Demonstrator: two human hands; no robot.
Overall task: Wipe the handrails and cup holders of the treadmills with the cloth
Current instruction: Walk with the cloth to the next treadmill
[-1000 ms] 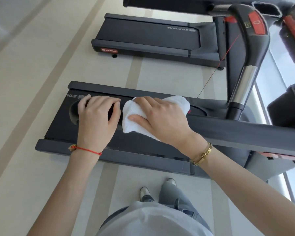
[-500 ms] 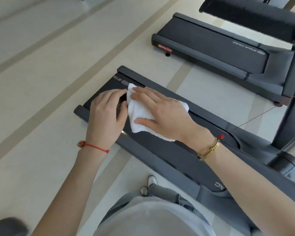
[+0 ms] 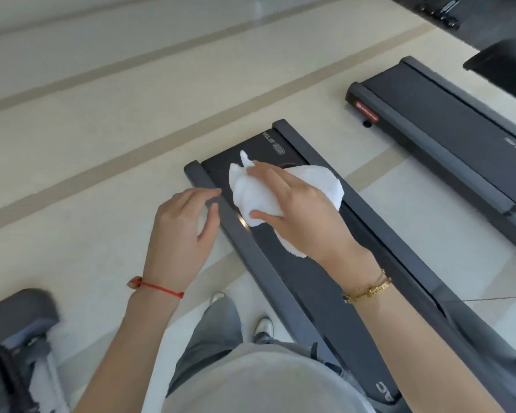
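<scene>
My right hand (image 3: 304, 216) grips a bunched white cloth (image 3: 322, 183), fingers spread over its top and the thumb tucked under it. Hand and cloth are in the air above the rear end of the dark treadmill deck (image 3: 310, 281) below me. My left hand (image 3: 182, 231) hovers just left of the cloth with loosely curled fingers and holds nothing. It is over the deck's grey side rail (image 3: 251, 251) and does not touch the cloth. No handrail or cup holder shows clearly in this view.
A second treadmill (image 3: 444, 120) lies parallel at the right, with a dark console edge (image 3: 504, 64) above it. Part of another grey machine (image 3: 15, 338) fills the lower left corner. My feet (image 3: 264, 326) stand on beige floor beside the deck.
The view has swung left and the handrail has gone out of sight. My left hand came off the bar and drew away from the cloth. The cloth is now more bunched in my right hand.
</scene>
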